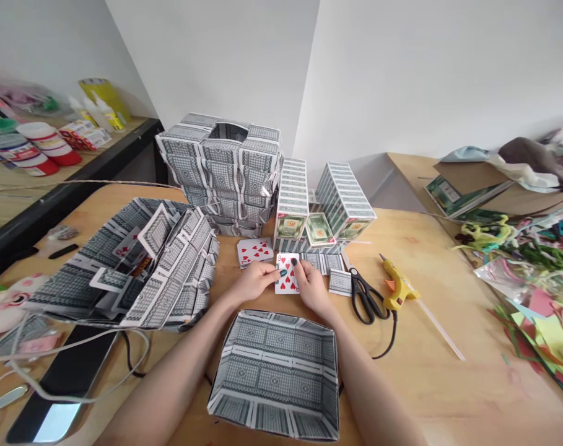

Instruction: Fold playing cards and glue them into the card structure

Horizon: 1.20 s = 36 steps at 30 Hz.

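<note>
Both of my hands pinch one playing card (287, 282), an eight of hearts, face up above the table. My left hand (257, 279) grips its left edge, while my right hand (311, 284) has hold of the right edge. Just behind the card lie face-up cards (256, 250) and a few face-down ones. A face-down card stack (340, 282) rests beside my right hand. Between my forearms sits an open tray (274, 371) built from grey-backed cards. Past my hands stand rows of card boxes (291, 192).
A large card-built box (235, 167) stands at the back. To the left, a card-built container (123, 266) holds loose pieces, near a phone (61, 378) and white cable. Black scissors (367, 297) and a yellow glue gun (397, 285) lie right. Coloured paper scraps (545, 328) cover the far right.
</note>
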Tool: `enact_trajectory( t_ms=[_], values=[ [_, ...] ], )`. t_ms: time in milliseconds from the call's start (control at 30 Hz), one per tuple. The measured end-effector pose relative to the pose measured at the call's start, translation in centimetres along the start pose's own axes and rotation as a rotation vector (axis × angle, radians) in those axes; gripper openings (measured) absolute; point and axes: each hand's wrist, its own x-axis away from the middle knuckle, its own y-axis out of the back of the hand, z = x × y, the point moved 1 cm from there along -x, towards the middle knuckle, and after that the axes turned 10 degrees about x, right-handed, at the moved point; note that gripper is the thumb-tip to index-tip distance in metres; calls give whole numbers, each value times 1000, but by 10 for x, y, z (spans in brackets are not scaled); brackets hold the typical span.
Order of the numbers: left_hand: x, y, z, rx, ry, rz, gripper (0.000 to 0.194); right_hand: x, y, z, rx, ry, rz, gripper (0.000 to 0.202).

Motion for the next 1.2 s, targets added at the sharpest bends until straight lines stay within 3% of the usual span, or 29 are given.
enact_trajectory(
  t_ms=[167, 367, 633, 800, 967, 1133, 1200],
  values=[
    [1, 1, 1, 5, 2, -6, 39, 0, 0, 2, 107, 32, 13, 44],
    [1, -1, 1, 1, -5, 4, 39, 2, 0, 3, 249, 69, -92, 48],
    [1, -2, -3, 70, -9, -76, 37, 3, 4, 1, -131, -30, 24, 44],
    [1, 0, -2, 87, -21, -111, 36, 2, 5, 2, -37, 79, 112, 38],
    [1, -1, -3, 62, -29, -134, 37, 1, 4, 0, 103, 136, 60, 38],
    [0, -4, -2, 237, -43, -196, 19, 0, 4, -1, -12, 74, 102, 39],
    [-1, -3, 0, 289, -42, -259, 30, 0, 5, 0, -58, 62, 117, 39]
  ],
)
